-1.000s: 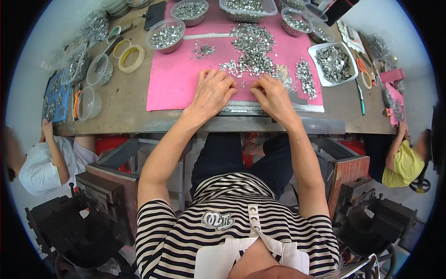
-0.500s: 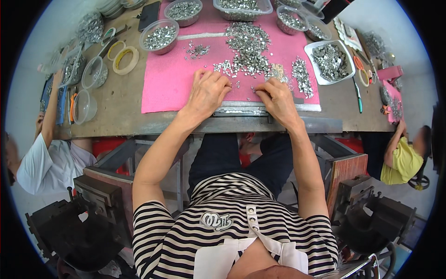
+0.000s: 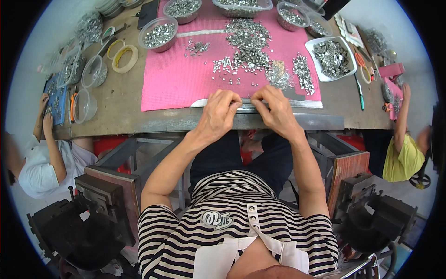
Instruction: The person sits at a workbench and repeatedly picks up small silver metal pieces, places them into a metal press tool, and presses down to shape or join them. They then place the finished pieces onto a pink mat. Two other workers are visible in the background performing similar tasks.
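Note:
My left hand (image 3: 217,111) and my right hand (image 3: 275,110) are close together at the table's front edge, thumbs and fingertips pinched. Anything in either pinch is too small or too hidden to make out. Beneath the fingertips runs a narrow metal strip (image 3: 246,107) along the near edge of the pink mat (image 3: 176,86). Just beyond my hands, a few tiny silvery metal pieces (image 3: 234,82) lie loose. Farther back spreads a large heap of similar pieces (image 3: 251,42), with a smaller pile (image 3: 303,74) to its right and thin silvery bits (image 3: 280,79) between.
Clear tubs of metal pieces, including one round tub (image 3: 158,38), line the back. A white dish (image 3: 337,78) of parts stands right, near a toothbrush (image 3: 361,98). Tape rolls (image 3: 121,69) lie left. Co-workers sit on both sides, one in a yellow shirt (image 3: 400,160).
Both hands have drawn back toward me from the loose pieces on the mat to the metal strip, and moved closer together. The co-workers' arms have shifted too.

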`<state>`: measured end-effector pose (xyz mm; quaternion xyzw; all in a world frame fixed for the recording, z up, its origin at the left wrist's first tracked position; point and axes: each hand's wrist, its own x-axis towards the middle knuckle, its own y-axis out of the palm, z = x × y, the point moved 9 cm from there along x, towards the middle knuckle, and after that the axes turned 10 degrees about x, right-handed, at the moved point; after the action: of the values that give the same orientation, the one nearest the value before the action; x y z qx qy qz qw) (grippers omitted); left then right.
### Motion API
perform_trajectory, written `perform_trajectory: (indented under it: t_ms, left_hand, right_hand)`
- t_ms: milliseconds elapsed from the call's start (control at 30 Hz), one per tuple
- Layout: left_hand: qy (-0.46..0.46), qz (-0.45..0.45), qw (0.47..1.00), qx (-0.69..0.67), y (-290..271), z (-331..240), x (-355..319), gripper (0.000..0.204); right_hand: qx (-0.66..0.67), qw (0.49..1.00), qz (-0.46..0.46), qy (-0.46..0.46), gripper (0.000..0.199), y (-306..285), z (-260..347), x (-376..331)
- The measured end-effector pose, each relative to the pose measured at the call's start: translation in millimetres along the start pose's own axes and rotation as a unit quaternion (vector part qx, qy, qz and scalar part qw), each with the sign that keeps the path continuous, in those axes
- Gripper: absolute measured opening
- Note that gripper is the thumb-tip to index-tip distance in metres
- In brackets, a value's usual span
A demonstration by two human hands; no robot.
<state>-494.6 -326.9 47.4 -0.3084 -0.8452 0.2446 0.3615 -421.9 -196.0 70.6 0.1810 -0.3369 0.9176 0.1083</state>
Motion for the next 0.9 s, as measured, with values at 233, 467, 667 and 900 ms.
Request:
perform_trajectory:
  t_ms: [233, 467, 667, 900]
  left_hand:
    - [0.037, -0.011, 0.998, 0.045, 8, -9, -6, 0.01]
    - [0.058, -0.027, 0.995, 0.077, 11, -11, -8, 0.014]
    - [0.084, -0.054, 0.988, 0.115, 10, -20, -11, 0.018]
    - [0.095, -0.081, 0.986, 0.108, 0, -17, -19, 0.014]
  right_hand:
    - [-0.009, 1.0, -0.015, -0.021, 0.009, 15, 5, -12]
    - [-0.038, 0.999, -0.018, -0.034, 0.01, 16, 9, -13]
    - [-0.062, 0.996, -0.016, -0.054, 0.012, 17, 13, -17]
    - [-0.06, 0.998, -0.005, -0.009, 0.008, 7, 8, -7]
